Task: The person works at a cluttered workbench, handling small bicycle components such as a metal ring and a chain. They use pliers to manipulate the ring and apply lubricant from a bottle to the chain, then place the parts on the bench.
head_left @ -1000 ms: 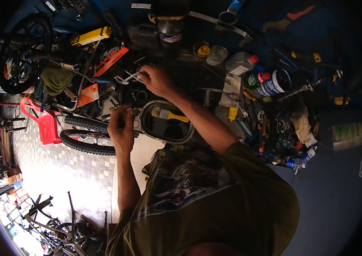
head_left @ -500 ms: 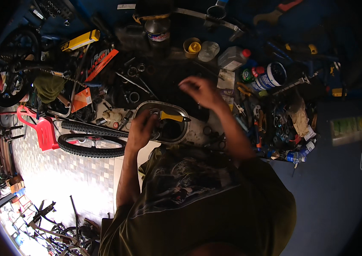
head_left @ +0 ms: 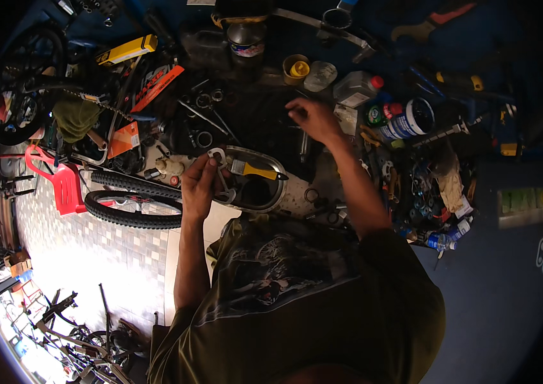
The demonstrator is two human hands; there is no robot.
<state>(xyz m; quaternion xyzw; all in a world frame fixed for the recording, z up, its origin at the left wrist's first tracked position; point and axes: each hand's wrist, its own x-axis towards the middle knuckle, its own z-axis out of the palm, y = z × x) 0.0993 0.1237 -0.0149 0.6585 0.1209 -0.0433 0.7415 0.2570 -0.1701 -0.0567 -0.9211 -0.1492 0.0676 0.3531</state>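
Observation:
My left hand (head_left: 201, 187) is closed on a curved silver metal part (head_left: 221, 168) with rounded ends, held over the left rim of an oval metal tray (head_left: 279, 168). I cannot name the exact kind of part. A brush with a yellow handle (head_left: 260, 171) lies across the tray, above dark contents. To the right and farther off, my right hand (head_left: 320, 123) hovers over a dark cloth (head_left: 265, 121), its fingers bent and apart, with nothing visible in them. Just below that hand, a slim metal cylinder (head_left: 303, 148) rests on the dark surface.
Rings and wrenches (head_left: 204, 138) lie beyond the tray. A grey bottle with a red cap (head_left: 356, 89) and a white-and-blue tub (head_left: 407, 121) stand at the right back, beside piled tools (head_left: 422, 185). Bicycle tyres (head_left: 134, 209) and a red plastic chair (head_left: 65, 182) are on the left.
My left hand has drawn back left from the tray, bringing the silver part into clear view. My right hand has shifted slightly right, and its fingers are more bent. The view has tilted a little.

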